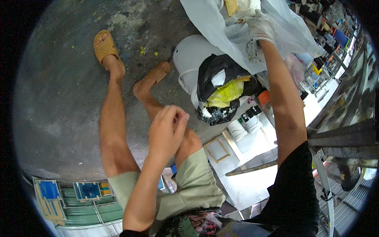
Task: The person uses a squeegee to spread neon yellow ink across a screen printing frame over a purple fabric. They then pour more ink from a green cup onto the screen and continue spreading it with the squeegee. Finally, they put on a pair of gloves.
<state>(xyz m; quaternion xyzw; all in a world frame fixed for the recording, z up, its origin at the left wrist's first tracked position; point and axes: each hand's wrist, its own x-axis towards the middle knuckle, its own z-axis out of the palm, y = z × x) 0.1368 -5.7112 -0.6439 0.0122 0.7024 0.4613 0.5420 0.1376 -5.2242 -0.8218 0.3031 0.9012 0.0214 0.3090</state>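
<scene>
My left hand (167,128) is bare and hovers over my knee, its fingers curled in toward the thumb. Nothing shows in it. At the upper right, my right hand (262,28) wears a thin, translucent whitish glove. It reaches over a translucent plastic sheet or bag (205,17), close to a bunched white material (248,8) and a yellowish piece (231,6). The gloved fingertips blend into the white material, so their grip is unclear. Dark smears mark the plastic below that wrist.
A white bucket (193,51) stands on the stained floor (71,106) beside a black bag (206,81) holding bright yellow-green material (227,94). White tubs (237,130) and a wooden frame (216,150) lie to the right of my knee. A cluttered bench (323,37) fills the far right.
</scene>
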